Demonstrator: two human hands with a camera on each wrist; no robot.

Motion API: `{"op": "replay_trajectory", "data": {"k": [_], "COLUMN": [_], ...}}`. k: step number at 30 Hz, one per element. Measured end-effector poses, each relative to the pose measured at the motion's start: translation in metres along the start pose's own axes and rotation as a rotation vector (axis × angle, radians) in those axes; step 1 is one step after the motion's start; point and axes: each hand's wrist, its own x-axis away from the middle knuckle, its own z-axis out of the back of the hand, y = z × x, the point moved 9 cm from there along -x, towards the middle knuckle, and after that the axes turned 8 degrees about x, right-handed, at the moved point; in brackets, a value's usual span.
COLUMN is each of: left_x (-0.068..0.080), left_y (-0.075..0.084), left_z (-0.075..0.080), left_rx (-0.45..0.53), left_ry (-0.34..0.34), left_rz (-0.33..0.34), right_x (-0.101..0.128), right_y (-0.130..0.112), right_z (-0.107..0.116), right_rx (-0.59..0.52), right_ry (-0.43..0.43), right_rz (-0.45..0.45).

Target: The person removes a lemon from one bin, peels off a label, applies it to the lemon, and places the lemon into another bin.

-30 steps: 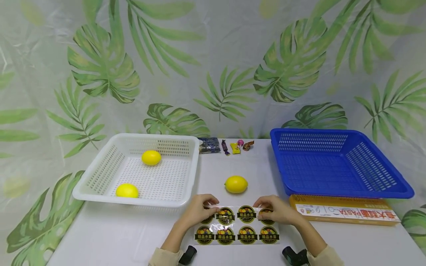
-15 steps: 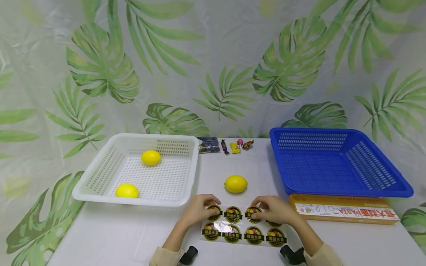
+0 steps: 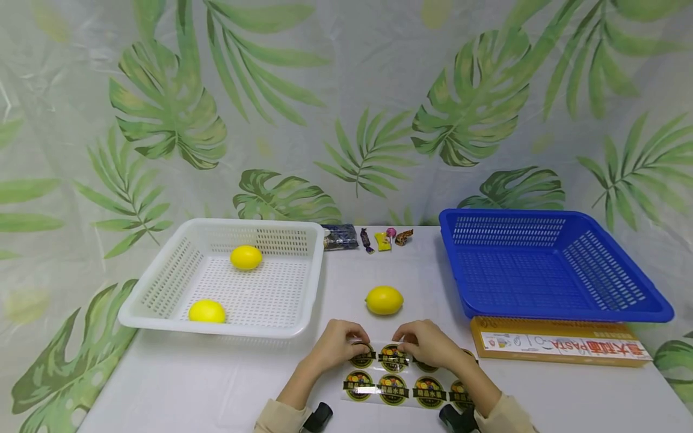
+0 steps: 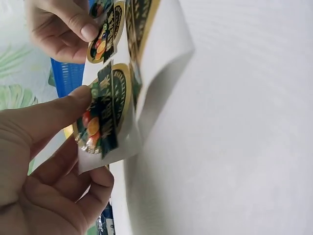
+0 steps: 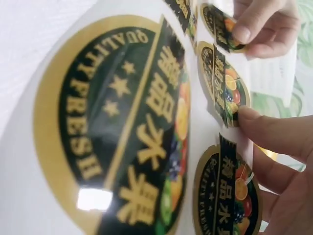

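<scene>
A sheet of round fruit-label stickers [image 3: 375,391], black and gold with fruit pictures, is spread between the two hands. At its upper left corner my left hand [image 3: 340,347] pinches the sheet, thumb on the printed face and fingers behind, as the left wrist view shows. My right hand [image 3: 430,346] grips the top edge a short way along, its thumb [image 5: 250,116] beside a sticker. In the left wrist view the sheet [image 4: 110,107] bends up off the table. Just beyond both hands lies a lemon [image 3: 384,300].
A white basket [image 3: 271,294] with two lemons stands on the left. On the right is a blue basket [image 3: 509,270], with a pasta box [image 3: 563,344] in front. Several wrapped candies [image 3: 383,242] and a dark packet [image 3: 341,237] lie at the back.
My right hand has shifted left along the sheet's top edge, closer to my left hand. The sheet and my left hand have moved somewhat to the right.
</scene>
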Motion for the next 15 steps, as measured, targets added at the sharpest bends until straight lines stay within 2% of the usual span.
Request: {"op": "replay_trajectory", "data": {"k": [3, 6, 11, 15], "left_x": [0.001, 0.002, 0.000, -0.009], "left_y": [0.000, -0.001, 0.003, 0.008], "left_z": [0.001, 0.006, 0.022, 0.035], "left_rx": [-0.020, -0.002, 0.111, 0.149], "left_ry": [0.001, 0.032, 0.156, 0.261], "left_rz": [-0.019, -0.027, -0.037, -0.029], "right_x": [0.001, 0.001, 0.002, -0.001], "right_y": [0.002, 0.006, 0.010, 0.013], "right_z": [-0.001, -0.002, -0.003, 0.015], "right_rx": [-0.007, 0.004, 0.077, 0.162], "right_ry": [0.006, 0.004, -0.011, 0.090], "right_rz": [-0.010, -0.033, -0.061, -0.131]}}
